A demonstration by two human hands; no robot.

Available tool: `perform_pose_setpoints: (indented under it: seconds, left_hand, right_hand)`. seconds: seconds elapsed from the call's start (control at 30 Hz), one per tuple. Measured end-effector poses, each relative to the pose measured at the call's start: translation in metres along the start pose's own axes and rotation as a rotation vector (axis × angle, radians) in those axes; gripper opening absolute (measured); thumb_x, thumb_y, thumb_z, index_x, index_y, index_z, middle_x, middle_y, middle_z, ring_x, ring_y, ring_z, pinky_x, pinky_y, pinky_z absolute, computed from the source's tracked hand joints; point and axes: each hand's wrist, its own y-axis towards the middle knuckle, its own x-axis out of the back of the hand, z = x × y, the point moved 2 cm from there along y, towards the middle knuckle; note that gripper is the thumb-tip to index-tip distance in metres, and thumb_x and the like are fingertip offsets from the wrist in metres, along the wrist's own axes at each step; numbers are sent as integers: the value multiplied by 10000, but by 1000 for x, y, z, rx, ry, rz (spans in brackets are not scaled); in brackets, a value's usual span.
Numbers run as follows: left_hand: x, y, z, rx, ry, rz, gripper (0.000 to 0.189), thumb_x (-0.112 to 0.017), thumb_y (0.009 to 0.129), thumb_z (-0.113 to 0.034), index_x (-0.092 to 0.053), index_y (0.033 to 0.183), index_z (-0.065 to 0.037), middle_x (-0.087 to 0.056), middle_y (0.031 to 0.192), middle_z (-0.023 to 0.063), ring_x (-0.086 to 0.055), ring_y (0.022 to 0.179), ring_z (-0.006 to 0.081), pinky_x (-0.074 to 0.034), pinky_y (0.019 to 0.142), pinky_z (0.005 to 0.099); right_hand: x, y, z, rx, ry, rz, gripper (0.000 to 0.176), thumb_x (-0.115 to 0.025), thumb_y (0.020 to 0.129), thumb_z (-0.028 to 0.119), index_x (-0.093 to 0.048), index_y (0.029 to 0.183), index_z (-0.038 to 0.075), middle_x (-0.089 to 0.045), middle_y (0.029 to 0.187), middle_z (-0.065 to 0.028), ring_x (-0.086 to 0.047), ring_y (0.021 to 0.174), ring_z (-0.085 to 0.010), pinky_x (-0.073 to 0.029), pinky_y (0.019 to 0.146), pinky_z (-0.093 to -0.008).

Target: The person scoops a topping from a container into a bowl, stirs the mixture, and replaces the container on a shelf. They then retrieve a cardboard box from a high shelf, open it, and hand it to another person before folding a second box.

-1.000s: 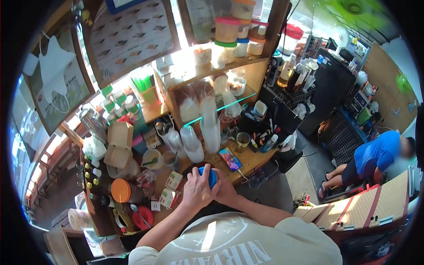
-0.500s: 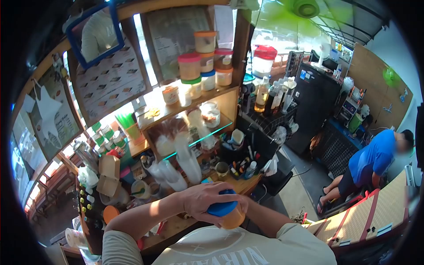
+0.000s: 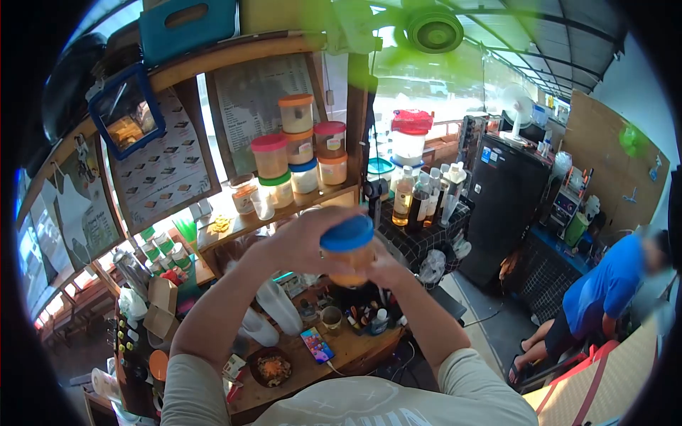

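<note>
A clear jar (image 3: 348,264) with a blue lid and orange-brown contents is held up in front of my chest, above the counter. My left hand (image 3: 302,241) is wrapped round its left side, with fingers reaching up by the lid. On the lower right of the jar is my right hand (image 3: 383,264), its fingers pressed against the wall. The blue lid (image 3: 347,233) sits on the jar. Behind and above, on the wooden shelf (image 3: 284,214), stand several stacked jars (image 3: 273,156) with pink, orange, green and blue lids.
Below lie a bowl of food (image 3: 271,368), a phone (image 3: 317,345) with a cable, and a cup (image 3: 331,318) on the wooden counter (image 3: 355,355). Bottles (image 3: 403,199) stand beyond, near a black fridge (image 3: 501,206). A person in blue (image 3: 604,284) bends at the right.
Both hands have lifted the blue-lidded jar upward and away from my chest. The view has tilted up, and the bowl and phone on the counter now show.
</note>
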Motion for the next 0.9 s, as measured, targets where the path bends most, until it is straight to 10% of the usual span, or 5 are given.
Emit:
perform_pose_setpoints:
  seconds: [0.13, 0.27, 0.47, 0.7, 0.9]
  left_hand:
    - [41, 5, 27, 206, 163, -693, 707, -866, 798, -295, -597, 1417, -87, -681, 1303, 115, -658, 1172, 243, -541, 963, 374]
    - [96, 15, 60, 442, 298, -881, 590, -833, 833, -399, -658, 1267, -38, -727, 1176, 167, -698, 1121, 296, -553, 949, 411]
    - [85, 111, 91, 577, 567, -355, 572, -804, 793, -331, -615, 1219, 1, -738, 1032, 226, -721, 1008, 388, -574, 871, 462]
    - [88, 212, 212, 655, 765, -312, 663, -787, 762, -256, -586, 1324, 32, -728, 1136, 237, -701, 1103, 372, -573, 964, 461]
    - [92, 239, 266, 704, 892, 128, 621, -838, 723, -270, -661, 1209, 73, -695, 1225, 268, -702, 1111, 370, -566, 981, 463]
  right_hand:
    - [30, 72, 62, 188, -519, -236, 736, -901, 739, 196, -541, 1359, 28, -652, 1267, -67, -638, 1161, -171, -533, 1013, -356]
    - [70, 118, 78, 262, -625, -358, 637, -848, 793, 165, -555, 1340, 23, -671, 1227, -87, -658, 1126, -199, -527, 999, -369]
    - [68, 66, 46, 252, -375, -480, 594, -878, 801, 168, -575, 1292, 27, -681, 1194, -81, -661, 1078, -161, -549, 931, -329]
    - [75, -42, 24, 106, -410, -514, 669, -913, 784, 134, -561, 1342, 25, -664, 1263, -70, -653, 1144, -170, -544, 1004, -363]
    - [102, -95, 26, 53, -690, -609, 671, -917, 805, 168, -531, 1336, 28, -642, 1252, -71, -632, 1190, -175, -529, 1037, -359]
